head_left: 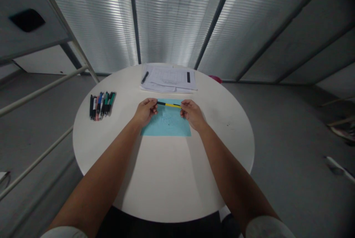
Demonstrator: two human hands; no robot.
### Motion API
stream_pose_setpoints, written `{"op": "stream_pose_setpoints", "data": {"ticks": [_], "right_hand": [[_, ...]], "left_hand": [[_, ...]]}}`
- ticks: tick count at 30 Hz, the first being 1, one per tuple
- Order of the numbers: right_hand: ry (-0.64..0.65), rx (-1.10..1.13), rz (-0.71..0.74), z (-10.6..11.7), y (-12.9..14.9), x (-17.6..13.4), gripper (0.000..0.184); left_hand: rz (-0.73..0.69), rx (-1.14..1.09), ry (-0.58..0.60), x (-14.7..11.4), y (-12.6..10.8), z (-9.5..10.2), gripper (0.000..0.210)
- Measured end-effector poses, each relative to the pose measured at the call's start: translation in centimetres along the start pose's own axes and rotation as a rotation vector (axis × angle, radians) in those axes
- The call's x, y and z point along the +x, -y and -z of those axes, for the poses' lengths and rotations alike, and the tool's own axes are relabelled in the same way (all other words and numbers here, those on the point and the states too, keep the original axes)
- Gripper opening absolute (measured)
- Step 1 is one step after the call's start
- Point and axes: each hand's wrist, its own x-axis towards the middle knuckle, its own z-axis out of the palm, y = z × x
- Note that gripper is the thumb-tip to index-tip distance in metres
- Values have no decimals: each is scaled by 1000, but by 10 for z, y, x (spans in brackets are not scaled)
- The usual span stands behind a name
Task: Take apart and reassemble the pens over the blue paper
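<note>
Between my two hands a yellow and black pen (172,105) is held level, its black end to the left. My left hand (145,112) pinches the black end. My right hand (193,114) grips the yellow end with thumb and fingers. Beneath the pen lies a light blue sheet of paper (166,129) with faint marks on it, flat on the white round table (163,179). My fingers cover both tips of the pen.
A row of several pens and markers (101,105) lies at the table's left. Toward the far edge sits a stack of printed papers (169,79) with a black pen (144,77) on its left side. A metal frame (44,82) stands left of the table.
</note>
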Motion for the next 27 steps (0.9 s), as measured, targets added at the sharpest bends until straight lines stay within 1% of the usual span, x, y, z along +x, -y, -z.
{"op": "stream_pose_setpoints", "data": {"ticks": [3,7,14,19,22,27], "right_hand": [[5,-41,19,0,1,-1,35],[5,-50,9,-1,4,-4,31],[36,25,20,-1,5,-6,37],[2,53,-15,0,4,-2,32],[-17,63,-35,-1,4,-1,35],[33,-35,-69,-2,5,-4,41]], "left_hand": [[-1,-2,-2,0,0,0,14],[-3,-5,-9,0,0,0,14],[-26,44,2,-1,1,-2,18],[-22,46,33,-1,1,0,17],[-28,23,42,-2,0,0,14],[-31,-8,34,-2,-1,1,15]]}}
